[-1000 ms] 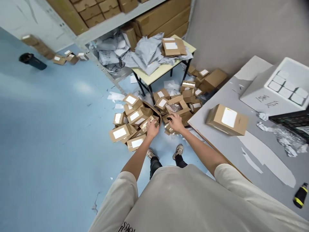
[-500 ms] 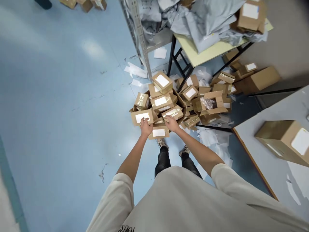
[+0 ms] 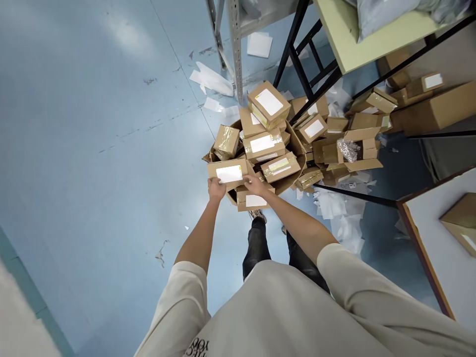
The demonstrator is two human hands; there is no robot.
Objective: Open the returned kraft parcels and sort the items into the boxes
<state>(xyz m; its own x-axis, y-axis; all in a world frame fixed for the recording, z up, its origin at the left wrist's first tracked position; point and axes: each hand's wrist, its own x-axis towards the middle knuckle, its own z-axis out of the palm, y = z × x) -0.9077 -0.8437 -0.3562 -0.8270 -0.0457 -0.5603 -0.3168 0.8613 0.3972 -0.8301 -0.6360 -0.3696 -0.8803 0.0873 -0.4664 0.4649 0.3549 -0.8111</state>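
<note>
Blue floor (image 3: pixel 111 223) at left, paper scraps on it. Left hand (image 3: pixel 216 189): grip closed on the near left corner of the labelled box (image 3: pixel 227 174). That box is at the near left of the pile in the large open carton (image 3: pixel 292 184), label up. Tape-covered box (image 3: pixel 226 141) just beyond it. Metal shelf post (image 3: pixel 235 49) farther off. Right hand (image 3: pixel 255 185): grip closed on the same box's right end; exact fingertip contact can't be told. Lower box (image 3: pixel 255 199) below this hand, white label. Top box (image 3: pixel 269 105) sits highest on the pile. Taped box (image 3: pixel 280 166) right of the right hand. Outside the carton, opened box (image 3: pixel 366 153), flaps out, bubble wrap (image 3: pixel 348 148) inside. Yellow-topped bench (image 3: pixel 357 44) above, grey bags on it. White-topped bench (image 3: pixel 442 238) far right, brown box (image 3: pixel 463 220) on top, cut by frame.
</note>
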